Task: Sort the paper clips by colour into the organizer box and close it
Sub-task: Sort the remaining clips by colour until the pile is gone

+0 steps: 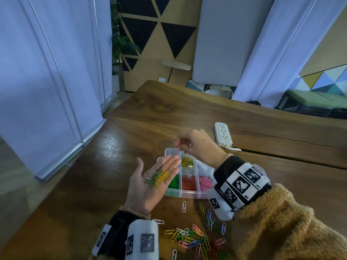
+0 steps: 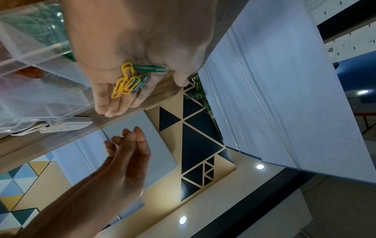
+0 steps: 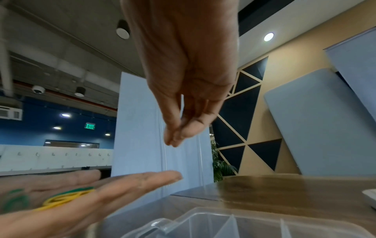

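Note:
My left hand [image 1: 159,171] lies flat, palm up, beside the clear organizer box [image 1: 187,194], with several yellow and green paper clips [image 1: 160,178] on the palm. The left wrist view shows the same clips [image 2: 130,80] on the hand [image 2: 122,99]. My right hand [image 1: 183,145] hovers over the box's far end, thumb and fingertips [image 3: 175,136] pressed together, with no clip visible between them. The box holds yellow [image 1: 187,162], white [image 1: 201,165], green [image 1: 173,182], red [image 1: 189,182] and pink [image 1: 204,182] clips in separate compartments. The far left compartment [image 1: 172,152] looks empty.
A loose pile of mixed clips [image 1: 195,239] lies on the wooden table near me, with single clips [image 1: 184,206] scattered toward the box. A white power strip [image 1: 223,135] sits behind the box. The table's left edge [image 1: 90,147] borders blue partitions.

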A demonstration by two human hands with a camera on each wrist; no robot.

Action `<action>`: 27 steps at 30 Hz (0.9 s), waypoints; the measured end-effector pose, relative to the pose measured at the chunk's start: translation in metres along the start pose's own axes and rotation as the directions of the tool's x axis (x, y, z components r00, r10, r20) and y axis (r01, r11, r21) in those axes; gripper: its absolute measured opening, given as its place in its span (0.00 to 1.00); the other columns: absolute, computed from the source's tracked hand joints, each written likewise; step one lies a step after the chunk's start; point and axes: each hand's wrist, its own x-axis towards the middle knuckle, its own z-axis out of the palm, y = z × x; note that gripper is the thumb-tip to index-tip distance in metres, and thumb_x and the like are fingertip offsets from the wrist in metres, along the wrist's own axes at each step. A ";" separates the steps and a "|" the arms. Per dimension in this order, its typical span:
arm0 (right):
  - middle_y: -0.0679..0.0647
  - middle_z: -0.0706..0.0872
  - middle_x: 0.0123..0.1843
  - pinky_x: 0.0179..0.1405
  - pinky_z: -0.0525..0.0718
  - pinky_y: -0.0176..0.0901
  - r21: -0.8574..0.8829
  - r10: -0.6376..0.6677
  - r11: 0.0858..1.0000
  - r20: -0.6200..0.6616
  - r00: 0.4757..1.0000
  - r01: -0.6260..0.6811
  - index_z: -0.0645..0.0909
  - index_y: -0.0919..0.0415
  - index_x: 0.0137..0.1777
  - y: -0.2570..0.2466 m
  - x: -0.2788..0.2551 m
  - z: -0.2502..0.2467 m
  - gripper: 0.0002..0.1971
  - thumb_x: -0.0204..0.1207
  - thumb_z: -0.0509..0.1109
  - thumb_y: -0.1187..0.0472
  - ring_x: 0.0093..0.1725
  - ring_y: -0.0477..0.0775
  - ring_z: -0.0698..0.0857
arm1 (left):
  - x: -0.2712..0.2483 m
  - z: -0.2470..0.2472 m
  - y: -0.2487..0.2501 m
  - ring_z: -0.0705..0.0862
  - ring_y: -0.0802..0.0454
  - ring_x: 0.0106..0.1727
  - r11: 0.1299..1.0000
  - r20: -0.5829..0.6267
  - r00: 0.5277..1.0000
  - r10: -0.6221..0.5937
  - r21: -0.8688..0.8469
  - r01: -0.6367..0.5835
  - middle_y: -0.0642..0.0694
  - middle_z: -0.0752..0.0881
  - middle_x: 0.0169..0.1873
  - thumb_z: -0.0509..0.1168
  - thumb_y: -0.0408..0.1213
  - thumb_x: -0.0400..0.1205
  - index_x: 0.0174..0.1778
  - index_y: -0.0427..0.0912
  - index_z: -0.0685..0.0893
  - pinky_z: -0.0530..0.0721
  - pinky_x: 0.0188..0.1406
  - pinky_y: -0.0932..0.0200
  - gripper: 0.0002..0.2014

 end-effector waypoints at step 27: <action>0.48 0.80 0.49 0.46 0.83 0.41 0.021 -0.387 0.922 0.067 0.920 0.386 0.78 0.53 0.45 0.007 -0.069 0.027 0.08 0.72 0.63 0.51 0.51 0.42 0.77 | 0.004 -0.002 -0.027 0.79 0.36 0.58 0.990 0.222 0.969 -0.105 0.114 0.081 0.29 0.71 0.63 0.51 0.63 0.79 0.81 0.27 0.55 0.79 0.58 0.46 0.46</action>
